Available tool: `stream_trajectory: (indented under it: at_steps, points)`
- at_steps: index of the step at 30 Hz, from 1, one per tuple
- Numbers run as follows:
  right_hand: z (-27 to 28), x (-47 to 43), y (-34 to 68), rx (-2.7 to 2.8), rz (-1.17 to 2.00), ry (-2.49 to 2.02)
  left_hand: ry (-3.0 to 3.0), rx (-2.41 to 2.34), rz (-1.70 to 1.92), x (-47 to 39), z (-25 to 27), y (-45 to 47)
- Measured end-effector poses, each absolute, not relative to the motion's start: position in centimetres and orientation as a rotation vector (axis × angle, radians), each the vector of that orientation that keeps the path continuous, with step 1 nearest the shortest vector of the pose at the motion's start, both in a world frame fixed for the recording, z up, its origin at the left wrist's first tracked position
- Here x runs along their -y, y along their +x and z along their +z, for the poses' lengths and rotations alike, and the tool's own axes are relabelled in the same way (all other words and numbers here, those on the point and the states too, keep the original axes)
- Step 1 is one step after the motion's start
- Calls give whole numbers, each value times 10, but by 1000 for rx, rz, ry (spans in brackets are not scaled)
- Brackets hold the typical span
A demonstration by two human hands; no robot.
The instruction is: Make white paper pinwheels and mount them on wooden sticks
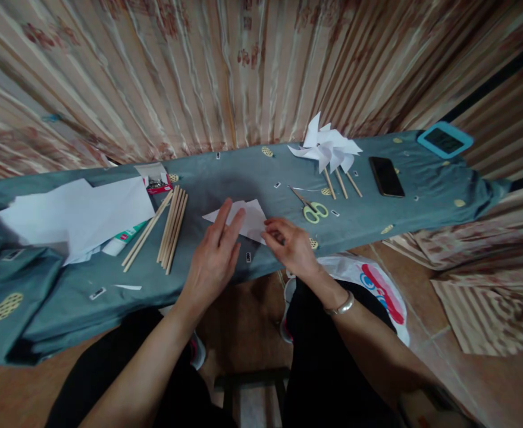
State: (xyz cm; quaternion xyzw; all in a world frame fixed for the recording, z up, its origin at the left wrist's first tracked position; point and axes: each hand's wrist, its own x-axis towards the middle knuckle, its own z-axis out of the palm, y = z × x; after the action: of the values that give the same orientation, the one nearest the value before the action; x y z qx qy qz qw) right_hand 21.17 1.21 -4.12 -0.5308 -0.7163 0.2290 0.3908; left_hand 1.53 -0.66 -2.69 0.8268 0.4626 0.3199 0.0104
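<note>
A small piece of white paper [254,219] with pointed corners lies on the cloth-covered table in front of me. My left hand [216,252] rests over its left part, fingers stretched out and slightly apart. At the paper's right edge, my right hand [290,244] pinches it between thumb and fingertips. Part of the paper is hidden beneath my left fingers. To the right lie scissors [315,211] with yellow-green handles. Left of my hands is a row of thin wooden sticks [172,229].
White paper pinwheels [326,148] on sticks lie at the back right, near a black phone [386,176] and a blue-framed digital timer [445,139]. On the left are white paper sheets [87,214], a glue tube [125,238] and a small red box [157,181]. Curtains hang behind.
</note>
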Motion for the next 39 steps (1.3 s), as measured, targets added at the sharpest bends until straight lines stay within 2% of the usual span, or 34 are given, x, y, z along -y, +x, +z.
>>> stream_trajectory:
  at_steps: [6, 15, 21, 30, 35, 39]
  points:
    - [-43, 11, 193, 2182, 368, -1201, 2779, -1534, 939, 20, -24, 16]
    - [-40, 2, 201, 2293, 334, -1178, 2731, -1475, 837, 19, -22, -2]
    - [-38, -18, 220, 2476, 160, -1217, 2639, -1508, 947, 19, -27, -15]
    - [-37, -12, 219, 2525, 79, -1068, 2598, -1441, 1037, 23, -26, -24]
    - [-40, -3, 237, 2479, 154, -1041, 2655, -1490, 968, 26, -33, -27]
    - [-42, 6, 249, 2460, 335, -1022, 2645, -1442, 915, 31, -41, -28]
